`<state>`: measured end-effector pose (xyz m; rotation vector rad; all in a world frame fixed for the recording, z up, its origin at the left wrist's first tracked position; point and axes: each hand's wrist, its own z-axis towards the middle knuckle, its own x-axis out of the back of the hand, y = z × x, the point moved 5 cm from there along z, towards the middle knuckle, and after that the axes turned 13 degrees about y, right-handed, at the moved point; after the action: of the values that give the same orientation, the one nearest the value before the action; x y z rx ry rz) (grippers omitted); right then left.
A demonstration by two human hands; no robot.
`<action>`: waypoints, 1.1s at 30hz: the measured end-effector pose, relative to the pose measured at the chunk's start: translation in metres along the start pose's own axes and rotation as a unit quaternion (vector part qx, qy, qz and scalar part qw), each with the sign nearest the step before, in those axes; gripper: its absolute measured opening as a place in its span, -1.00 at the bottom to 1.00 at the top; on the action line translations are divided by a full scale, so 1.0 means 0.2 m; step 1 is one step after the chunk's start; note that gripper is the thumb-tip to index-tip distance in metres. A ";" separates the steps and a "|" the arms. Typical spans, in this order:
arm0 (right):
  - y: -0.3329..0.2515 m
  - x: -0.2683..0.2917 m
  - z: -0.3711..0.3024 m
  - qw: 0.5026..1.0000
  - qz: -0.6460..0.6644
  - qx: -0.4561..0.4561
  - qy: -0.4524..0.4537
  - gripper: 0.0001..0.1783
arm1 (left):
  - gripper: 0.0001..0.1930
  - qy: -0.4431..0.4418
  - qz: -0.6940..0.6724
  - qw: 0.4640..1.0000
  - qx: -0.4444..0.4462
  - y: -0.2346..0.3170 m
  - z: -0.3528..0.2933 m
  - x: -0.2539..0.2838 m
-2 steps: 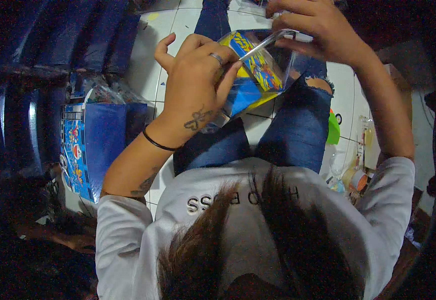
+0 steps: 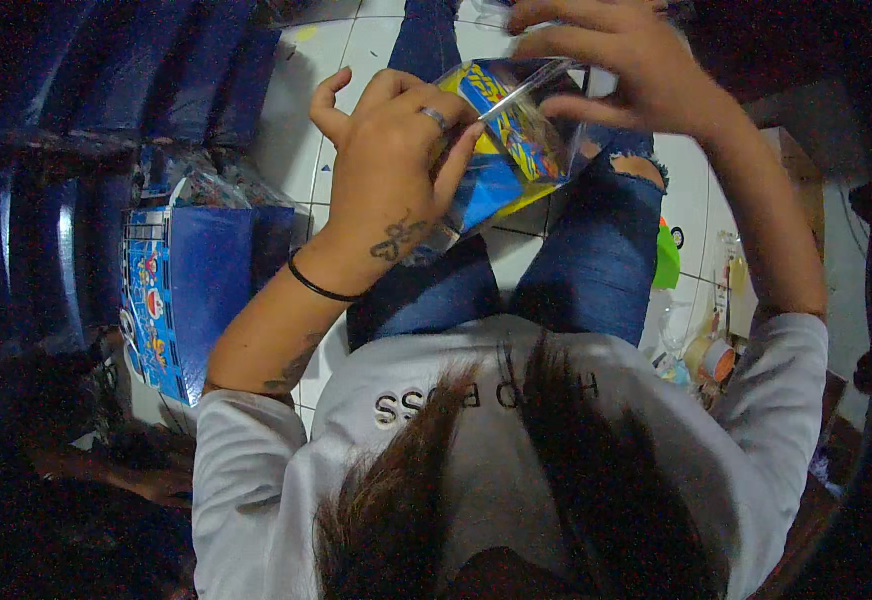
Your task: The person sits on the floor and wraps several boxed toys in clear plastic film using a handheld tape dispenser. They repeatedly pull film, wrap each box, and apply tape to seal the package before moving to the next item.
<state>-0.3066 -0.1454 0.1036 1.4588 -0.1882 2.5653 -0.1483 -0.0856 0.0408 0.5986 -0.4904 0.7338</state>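
A clear plastic package [image 2: 501, 195] with blue and yellow contents and a brightly printed panel [image 2: 516, 130] is held above my lap, between my knees. My left hand [image 2: 401, 135], wearing a ring, pinches the upper edge of the clear plastic between thumb and index finger. The other fingers of that hand are curled or raised. At the package's right side, my right hand [image 2: 626, 70] has its fingers spread, with the thumb against or just above the clear plastic. I cannot tell whether that thumb touches it. Nothing shows in the right hand's grasp.
On the left stands a blue box [image 2: 221, 290] with a cartoon-printed side and clear plastic wrapping on top. Dark blue glossy packages [image 2: 156, 70] are behind it. To the right, on the white tiles, lie a green toy part [image 2: 668, 258], a small black wheel [image 2: 677, 238] and a tape roll [image 2: 718, 360].
My right hand has shifted slightly left and its fingers have spread from the plastic edge. The clear edge it was at now lies lower and flatter. My left hand has stayed put.
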 end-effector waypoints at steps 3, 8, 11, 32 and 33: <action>-0.04 -0.08 0.00 0.999 0.038 -0.011 -0.003 -0.85 | -0.89 -0.030 0.012 0.999 -0.001 0.00 -0.02 0.05; -0.08 -0.14 -0.01 0.998 0.032 0.041 -0.018 -0.80 | -0.86 -0.116 0.041 0.992 -0.026 -0.05 -0.09 0.21; -0.08 -0.16 -0.03 0.995 0.054 0.032 -0.074 -0.81 | -0.84 -0.134 0.054 0.989 -0.038 -0.06 -0.10 0.22; -0.15 -0.21 -0.11 0.980 -0.144 0.125 0.060 -0.76 | -0.76 -0.189 -0.324 0.854 0.361 -0.19 -0.04 -0.17; -0.16 -0.22 -0.12 0.976 -0.154 0.145 0.052 -0.72 | -0.76 -0.194 -0.260 0.892 0.315 -0.17 -0.03 -0.16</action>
<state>-0.2973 -0.1143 0.0551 1.3099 0.4120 2.4735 -0.1429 -0.1175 0.0062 1.4444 -0.4226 0.2354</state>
